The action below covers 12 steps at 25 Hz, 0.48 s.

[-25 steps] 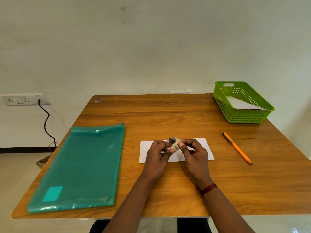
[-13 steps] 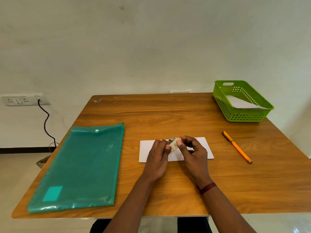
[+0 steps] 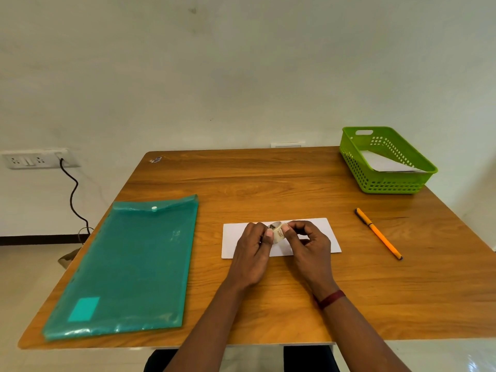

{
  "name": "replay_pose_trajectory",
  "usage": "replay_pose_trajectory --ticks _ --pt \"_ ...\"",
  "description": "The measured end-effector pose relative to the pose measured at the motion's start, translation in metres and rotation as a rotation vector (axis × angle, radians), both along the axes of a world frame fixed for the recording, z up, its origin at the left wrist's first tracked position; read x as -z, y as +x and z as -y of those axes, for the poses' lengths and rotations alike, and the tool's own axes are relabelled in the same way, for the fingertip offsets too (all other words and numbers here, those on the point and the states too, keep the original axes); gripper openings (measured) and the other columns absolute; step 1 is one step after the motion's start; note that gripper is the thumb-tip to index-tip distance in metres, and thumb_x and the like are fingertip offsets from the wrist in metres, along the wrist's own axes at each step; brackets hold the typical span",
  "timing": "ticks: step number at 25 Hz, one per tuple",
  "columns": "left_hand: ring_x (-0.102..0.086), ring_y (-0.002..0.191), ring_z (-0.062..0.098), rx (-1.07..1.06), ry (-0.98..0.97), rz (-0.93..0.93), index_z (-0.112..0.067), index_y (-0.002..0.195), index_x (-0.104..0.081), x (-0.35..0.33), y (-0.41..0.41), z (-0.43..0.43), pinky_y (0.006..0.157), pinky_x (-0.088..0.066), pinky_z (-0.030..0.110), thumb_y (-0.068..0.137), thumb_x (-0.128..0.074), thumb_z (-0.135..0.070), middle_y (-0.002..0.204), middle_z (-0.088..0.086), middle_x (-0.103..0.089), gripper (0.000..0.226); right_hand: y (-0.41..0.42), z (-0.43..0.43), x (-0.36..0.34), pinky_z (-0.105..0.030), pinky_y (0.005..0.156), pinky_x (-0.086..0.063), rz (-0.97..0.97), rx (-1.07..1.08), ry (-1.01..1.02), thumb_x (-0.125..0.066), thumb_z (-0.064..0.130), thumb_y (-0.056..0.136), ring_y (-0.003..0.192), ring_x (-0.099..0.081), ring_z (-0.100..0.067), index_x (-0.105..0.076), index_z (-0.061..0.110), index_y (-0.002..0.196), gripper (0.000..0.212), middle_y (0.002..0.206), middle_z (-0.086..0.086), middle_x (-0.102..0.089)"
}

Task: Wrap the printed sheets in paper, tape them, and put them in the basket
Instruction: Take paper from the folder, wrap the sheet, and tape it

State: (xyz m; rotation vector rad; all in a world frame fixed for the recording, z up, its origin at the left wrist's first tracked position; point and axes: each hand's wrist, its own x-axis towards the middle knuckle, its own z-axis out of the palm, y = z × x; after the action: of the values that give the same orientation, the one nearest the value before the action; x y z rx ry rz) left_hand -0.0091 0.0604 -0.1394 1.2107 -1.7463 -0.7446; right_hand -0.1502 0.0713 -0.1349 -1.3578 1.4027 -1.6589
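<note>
Nearby: teal folder left, orange pen right, green basket beyond.

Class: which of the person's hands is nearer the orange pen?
Right. The right hand, pinching the tape over the paper, is to the pen's left; the left hand is beyond it, farther left.

forearms: bare | right wrist: thin maroon band | lap: dark trousers — edge only
</note>
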Motion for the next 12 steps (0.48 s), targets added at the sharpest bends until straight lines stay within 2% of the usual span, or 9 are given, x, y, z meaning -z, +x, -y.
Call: replay_pose_trajectory --ticks 2,6,12 --pt "-0.049 0.077 0.008 -0.026 0.001 -0.013 -0.026 0.085 -0.050 0.0011 0.0004 0.0017 0.064 -0.041 0.022 0.098 -0.033 -0.055 0.084 -0.005 -0.050 0.036 0.0005 -0.0013 -0.0012 -0.030 0.068 -0.053 -0.055 0.011 -0.038 -0.071 0.016 0.088 0.086 -0.067 -0.012 -0.070 0.021 0.089 0.005 0.088 0.008 -0.071" --pt "-0.057 0.078 0.020 -0.073 0.031 -0.085 -0.034 0.077 -0.047 0.0019 0.0023 0.0049 0.068 -0.052 0.046 0.097 -0.037 -0.056 0.082 0.000 -0.055 0.031 0.0022 -0.0042 -0.0024 -0.029 0.063 -0.052 -0.240 0.054 -0.211 -0.073 0.009 0.086 0.086 -0.065 -0.013 -0.071 0.016 0.088 0.007 0.090 0.005 -0.068" --pt "-0.062 0.079 0.021 -0.094 0.058 -0.100 -0.037 0.075 -0.050 0.0004 0.0010 0.0046 0.068 -0.053 0.049 0.094 -0.037 -0.062 0.081 0.000 -0.060 0.034 0.0022 -0.0053 0.0026 -0.027 0.064 -0.053 -0.340 0.095 -0.293 -0.072 0.011 0.085 0.085 -0.064 -0.013 -0.074 0.009 0.089 0.006 0.090 0.000 -0.067"
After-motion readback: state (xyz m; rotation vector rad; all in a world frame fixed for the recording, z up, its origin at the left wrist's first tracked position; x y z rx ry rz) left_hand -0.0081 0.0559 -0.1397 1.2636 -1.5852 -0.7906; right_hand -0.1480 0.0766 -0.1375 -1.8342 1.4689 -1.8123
